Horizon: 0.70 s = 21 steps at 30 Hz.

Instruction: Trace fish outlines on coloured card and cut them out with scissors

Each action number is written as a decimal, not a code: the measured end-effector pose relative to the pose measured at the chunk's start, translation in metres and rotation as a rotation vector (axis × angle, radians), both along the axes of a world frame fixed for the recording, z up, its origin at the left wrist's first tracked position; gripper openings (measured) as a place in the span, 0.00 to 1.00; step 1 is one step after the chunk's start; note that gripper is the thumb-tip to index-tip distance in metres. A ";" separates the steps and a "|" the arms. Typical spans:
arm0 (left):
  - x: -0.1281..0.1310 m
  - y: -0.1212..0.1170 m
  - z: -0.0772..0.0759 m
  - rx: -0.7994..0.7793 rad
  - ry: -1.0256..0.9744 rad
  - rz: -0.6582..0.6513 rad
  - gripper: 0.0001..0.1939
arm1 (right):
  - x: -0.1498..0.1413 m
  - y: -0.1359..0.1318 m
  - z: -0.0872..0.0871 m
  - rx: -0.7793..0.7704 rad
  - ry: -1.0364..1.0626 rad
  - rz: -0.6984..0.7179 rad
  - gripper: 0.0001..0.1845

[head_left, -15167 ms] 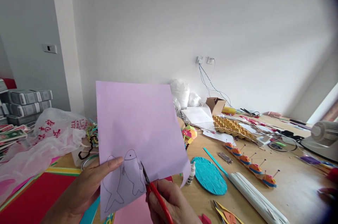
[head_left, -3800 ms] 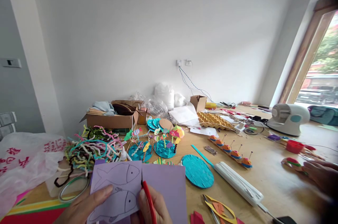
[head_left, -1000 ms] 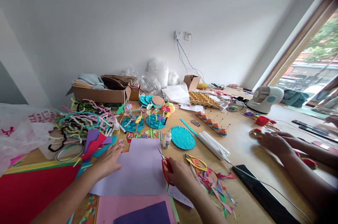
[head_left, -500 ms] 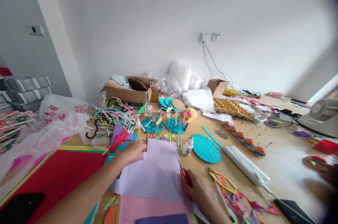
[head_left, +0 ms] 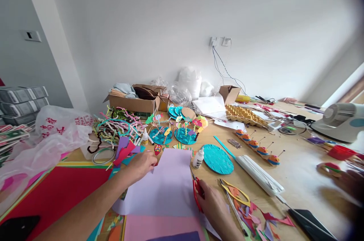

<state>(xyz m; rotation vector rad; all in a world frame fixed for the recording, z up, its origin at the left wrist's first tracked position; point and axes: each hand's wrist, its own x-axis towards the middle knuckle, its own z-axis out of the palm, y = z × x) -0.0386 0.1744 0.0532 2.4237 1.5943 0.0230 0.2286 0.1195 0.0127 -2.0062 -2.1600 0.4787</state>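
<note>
A lavender sheet of paper [head_left: 167, 186] lies in front of me, over a pink sheet [head_left: 162, 227]. My left hand [head_left: 143, 164] grips its upper left edge with bent fingers. Red-handled scissors [head_left: 196, 191] are in my right hand [head_left: 212, 199], blades pointing away from me along the sheet's right edge. Just beyond the blades stands a white glue bottle [head_left: 198, 158], with a round turquoise disc [head_left: 218, 159] to its right. Small patterned paper cutouts [head_left: 182, 146] lie behind the sheet, partly covered by it.
Yellow-handled scissors [head_left: 236, 192] and paper scraps [head_left: 256, 220] lie to the right. Farther right, another person's hand [head_left: 351, 182] is at the table edge. Pipe cleaners [head_left: 119, 127], a cardboard box [head_left: 133, 104] and red paper [head_left: 62, 191] are to the left.
The view has turned slightly right. Against the table, the lavender sheet and both my hands have shifted a little to the right, and the sheet covers more of the small cutouts.
</note>
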 end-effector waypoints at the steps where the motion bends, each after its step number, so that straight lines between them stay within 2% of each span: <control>1: 0.000 -0.002 0.002 0.015 -0.008 -0.002 0.13 | 0.000 0.000 0.000 0.003 0.005 0.000 0.07; 5: -0.001 -0.010 0.019 0.070 -0.072 0.021 0.11 | 0.000 0.000 -0.002 0.055 0.053 -0.004 0.07; 11: -0.020 -0.032 0.059 0.101 -0.206 0.120 0.09 | 0.007 0.002 -0.014 0.225 0.205 -0.012 0.09; 15: -0.056 -0.056 0.083 0.136 -0.312 0.269 0.09 | 0.012 0.003 -0.018 0.242 0.270 0.037 0.12; 19: -0.106 -0.085 0.102 0.202 -0.430 0.498 0.18 | 0.009 0.001 -0.013 0.205 0.290 0.035 0.11; 21: -0.132 -0.099 0.109 0.264 -0.480 0.639 0.19 | 0.006 0.000 -0.010 0.190 0.311 0.017 0.12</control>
